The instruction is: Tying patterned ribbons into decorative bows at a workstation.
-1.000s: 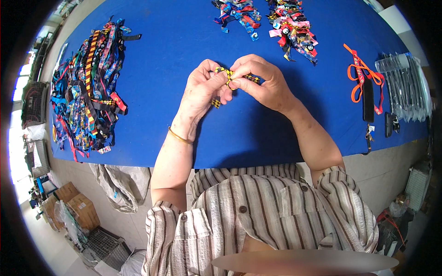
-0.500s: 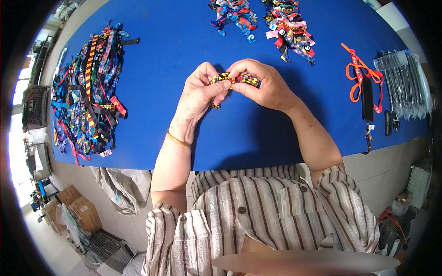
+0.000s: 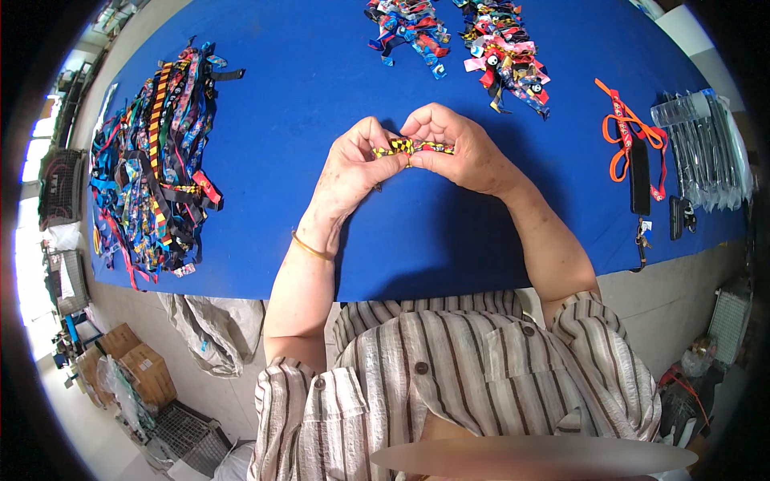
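Note:
Between my two hands is a folded lanyard strap in a yellow and black checked pattern with some red. My left hand pinches its left end, thumb along the near side. My right hand grips the right end with thumb and fingers closed on it. The strap is held just above the blue cloth, and a dark bit of it hangs below my left fingers. Parts of the strap are hidden inside both hands.
At left lies a large pile of patterned lanyards. Two bundles, one mostly blue and one multicoloured, lie at the far side. On the right are an orange-red lanyard, a black case and clear plastic sleeves.
The strap has been turned or folded between my fingers and now shows a flatter, shorter section. My left hand has shifted slightly right, and the hanging end shows less.

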Tool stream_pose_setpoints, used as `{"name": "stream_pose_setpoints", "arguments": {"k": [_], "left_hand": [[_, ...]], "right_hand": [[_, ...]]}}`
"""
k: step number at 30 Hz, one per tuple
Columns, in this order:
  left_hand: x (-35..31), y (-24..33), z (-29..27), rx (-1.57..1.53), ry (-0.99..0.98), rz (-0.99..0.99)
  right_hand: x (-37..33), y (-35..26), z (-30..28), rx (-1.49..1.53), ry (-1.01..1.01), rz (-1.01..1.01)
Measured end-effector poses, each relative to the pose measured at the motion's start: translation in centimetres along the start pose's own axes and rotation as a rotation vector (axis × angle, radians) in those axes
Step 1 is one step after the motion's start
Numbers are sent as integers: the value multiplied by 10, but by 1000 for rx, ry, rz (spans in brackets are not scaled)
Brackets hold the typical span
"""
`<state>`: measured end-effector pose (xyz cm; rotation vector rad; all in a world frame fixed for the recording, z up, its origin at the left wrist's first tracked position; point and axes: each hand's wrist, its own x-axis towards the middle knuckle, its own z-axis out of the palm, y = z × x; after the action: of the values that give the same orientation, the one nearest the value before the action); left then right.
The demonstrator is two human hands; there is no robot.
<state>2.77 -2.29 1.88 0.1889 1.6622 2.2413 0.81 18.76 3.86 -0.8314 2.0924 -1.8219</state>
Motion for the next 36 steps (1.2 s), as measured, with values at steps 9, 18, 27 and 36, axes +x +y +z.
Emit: {"name": "stream_pose_setpoints", "arguments": {"k": [9, 18, 27, 36], "left_hand": [[-1, 3, 10, -16, -12, 103], [-8, 9, 19, 361, 132, 197], [-11, 11, 24, -5, 66, 83], [-12, -3, 30, 250, 169, 191]], "right_hand": [[1, 7, -6, 239, -76, 117], [1, -3, -3, 121, -52, 94], [-4, -10, -1, 210, -52, 126], [-4, -6, -1, 153, -1, 188]]}}
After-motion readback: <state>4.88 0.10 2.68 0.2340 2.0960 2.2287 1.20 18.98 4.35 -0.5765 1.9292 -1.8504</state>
